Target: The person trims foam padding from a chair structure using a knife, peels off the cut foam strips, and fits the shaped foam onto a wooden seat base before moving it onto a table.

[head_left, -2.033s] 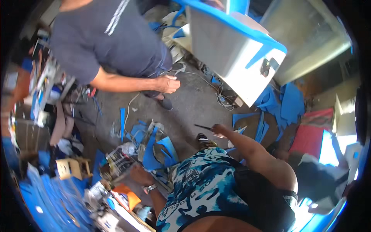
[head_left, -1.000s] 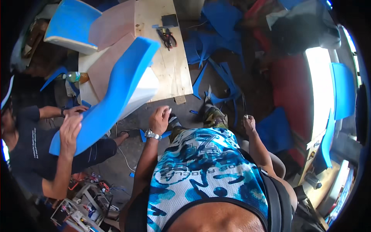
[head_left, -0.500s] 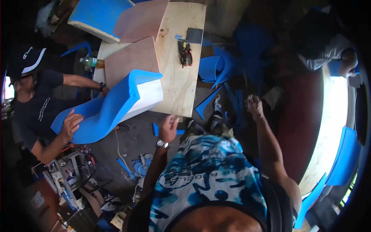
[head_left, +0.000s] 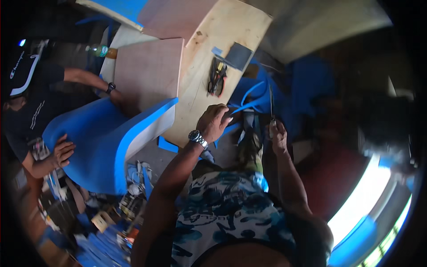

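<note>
My right hand [head_left: 279, 137] is closed around the handle of a knife [head_left: 271, 104], its long thin blade pointing up and away from me. Over the near right edge of the wooden tabletop [head_left: 195, 100] hovers my left hand [head_left: 214, 122], fingers loosely bent and apart, holding nothing. To the left stands a curved panel covered in blue foam [head_left: 89, 147], its pale side facing the table. A co-worker's hand [head_left: 64, 152] rests on its left part. Pliers and other hand tools [head_left: 217, 79] lie on the tabletop beside a dark flat square [head_left: 239, 55].
Brown curved boards [head_left: 149, 66] cover the table's left part, with a bottle [head_left: 101, 51] beside them. Blue foam offcuts [head_left: 249, 91] hang or lie past the table's right edge. Clutter [head_left: 102, 220] fills the lower left, and a dark red surface [head_left: 338, 182] lies to my right.
My view has turned. My left hand has moved up to the table's edge, and the knife in my right hand now shows clearly. The blue foam panel has tilted, its foam face turned more toward me.
</note>
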Action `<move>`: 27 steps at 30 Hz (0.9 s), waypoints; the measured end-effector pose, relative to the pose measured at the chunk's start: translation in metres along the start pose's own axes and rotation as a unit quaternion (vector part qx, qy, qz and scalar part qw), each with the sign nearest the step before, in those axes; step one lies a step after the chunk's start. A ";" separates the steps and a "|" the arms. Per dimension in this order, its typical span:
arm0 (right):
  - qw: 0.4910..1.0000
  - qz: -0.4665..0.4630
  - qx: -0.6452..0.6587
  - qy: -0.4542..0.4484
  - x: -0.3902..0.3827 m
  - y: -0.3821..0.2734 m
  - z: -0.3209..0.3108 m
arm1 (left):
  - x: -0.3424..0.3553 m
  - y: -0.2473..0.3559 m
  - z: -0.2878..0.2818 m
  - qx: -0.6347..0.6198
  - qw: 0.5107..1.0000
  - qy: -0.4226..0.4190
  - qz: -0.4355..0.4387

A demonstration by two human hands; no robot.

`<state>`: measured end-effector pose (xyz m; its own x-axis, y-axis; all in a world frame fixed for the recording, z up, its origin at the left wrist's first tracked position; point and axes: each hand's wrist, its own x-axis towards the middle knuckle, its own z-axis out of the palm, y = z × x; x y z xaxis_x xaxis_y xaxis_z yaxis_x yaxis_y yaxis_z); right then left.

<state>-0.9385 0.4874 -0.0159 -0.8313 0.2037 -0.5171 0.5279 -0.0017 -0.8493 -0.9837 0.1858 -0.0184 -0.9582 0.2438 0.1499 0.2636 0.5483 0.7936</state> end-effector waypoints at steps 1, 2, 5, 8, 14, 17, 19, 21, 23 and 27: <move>0.999 -0.008 -0.035 -0.007 0.030 0.001 -0.008 | 0.019 -0.011 0.015 0.008 0.999 -0.035 -0.017; 0.998 -0.009 -0.066 -0.006 0.053 0.006 -0.011 | 0.040 -0.025 0.032 0.013 1.000 -0.028 -0.002; 0.997 0.026 -0.057 -0.034 0.112 0.008 0.015 | 0.094 -0.070 0.071 0.039 0.997 -0.061 -0.012; 0.997 0.052 -0.031 -0.050 0.159 0.008 0.021 | 0.150 -0.116 0.121 0.138 0.987 -0.081 0.003; 0.984 0.132 0.039 -0.111 0.212 0.016 0.035 | 0.158 -0.181 0.145 0.297 0.934 -0.191 -0.054; 0.981 0.133 0.048 -0.132 0.226 0.020 0.041 | 0.146 -0.189 0.142 0.314 0.929 -0.192 -0.028; 0.980 0.132 0.049 -0.141 0.228 0.026 0.045 | 0.139 -0.191 0.135 0.316 0.927 -0.200 -0.016; 0.979 0.127 0.049 -0.153 0.234 0.030 0.049 | 0.137 -0.194 0.123 0.336 0.916 -0.220 -0.019; 0.982 0.091 -0.015 -0.163 0.239 0.045 0.049 | 0.138 -0.195 0.110 0.323 0.916 -0.234 -0.041; 0.983 0.009 -0.053 -0.178 0.242 0.064 0.057 | 0.133 -0.178 0.086 0.268 0.946 -0.171 -0.066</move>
<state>-1.1157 0.4804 -0.2011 -0.8202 -0.1499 -0.5521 0.5423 0.1040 -0.8337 -1.1483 0.1897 -0.1905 -0.9188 0.3392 -0.2019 0.2508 0.8965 0.3652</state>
